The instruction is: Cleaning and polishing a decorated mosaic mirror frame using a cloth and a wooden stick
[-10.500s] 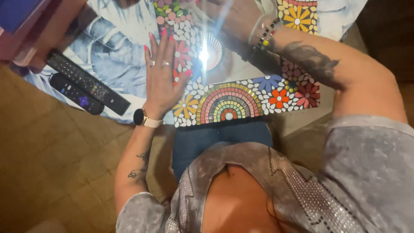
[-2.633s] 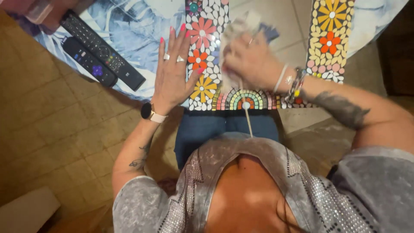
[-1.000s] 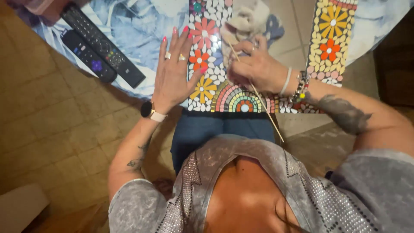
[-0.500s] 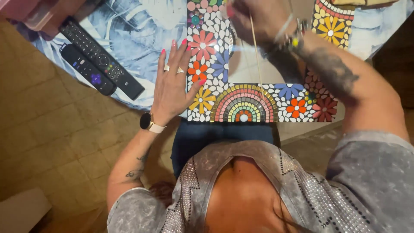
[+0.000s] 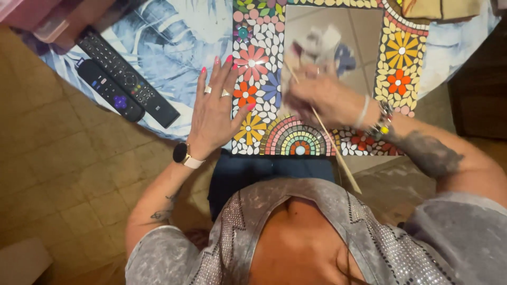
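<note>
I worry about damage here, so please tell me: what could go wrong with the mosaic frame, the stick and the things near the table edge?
1. The right hand holds a thin wooden stick over the mirror; its tip could scratch the glass.
2. The mosaic frame overhangs the table edge toward the lap, steadied only by the left hand; it might tip.
3. Two remote controls lie close to the table edge and could be knocked off.

The flower-mosaic mirror frame (image 5: pixel 253 68) lies flat on the table, a thin wooden stick (image 5: pixel 330 142) slanting across it.

Two remotes (image 5: pixel 124 84) lie on the table (image 5: pixel 174 47), left of the mosaic frame (image 5: pixel 259 79), side by side.
</note>
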